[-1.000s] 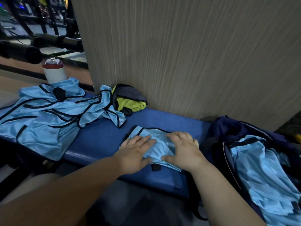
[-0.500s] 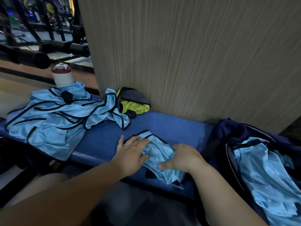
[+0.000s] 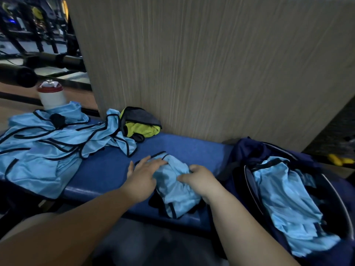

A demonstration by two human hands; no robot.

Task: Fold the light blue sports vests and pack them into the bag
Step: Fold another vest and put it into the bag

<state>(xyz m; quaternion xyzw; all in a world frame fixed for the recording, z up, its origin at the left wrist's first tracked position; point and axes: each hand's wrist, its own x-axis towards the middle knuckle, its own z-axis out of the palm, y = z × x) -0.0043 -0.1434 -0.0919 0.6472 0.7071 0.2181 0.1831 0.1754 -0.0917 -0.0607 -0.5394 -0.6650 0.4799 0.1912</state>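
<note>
**Your left hand flat, your right hand clutching one vest**

Your left hand lies on the left part of the light blue vest with its fingers straight and spread. Its thumb reaches out over the blue table. Your right hand has its fingers curled into the cloth at the vest's right side, the thumb laid on the fabric and pointing toward the left hand. That one vest is bunched into a small bundle with black trim. It sits at the front edge of the table, its lower end hanging a little over the edge, between the pile and the bag.

To your right, one dark navy bag stands open at the table's end, just beside the bundle. Light blue packed vests fill its mouth. They overlap, so you cannot count them.

To your left, a loose pile of the same vests sprawls over the table's other end and droops over the front. Their black-edged straps are tangled, so all you can tell is that there is more than one.

Behind the pile stands one white bottle with a dark red lid. The pale piece on top of the lid is too blurred to read. One yellow-green and grey garment is crumpled against the wood-grain wall panel, touching the pile's right edge.
</note>
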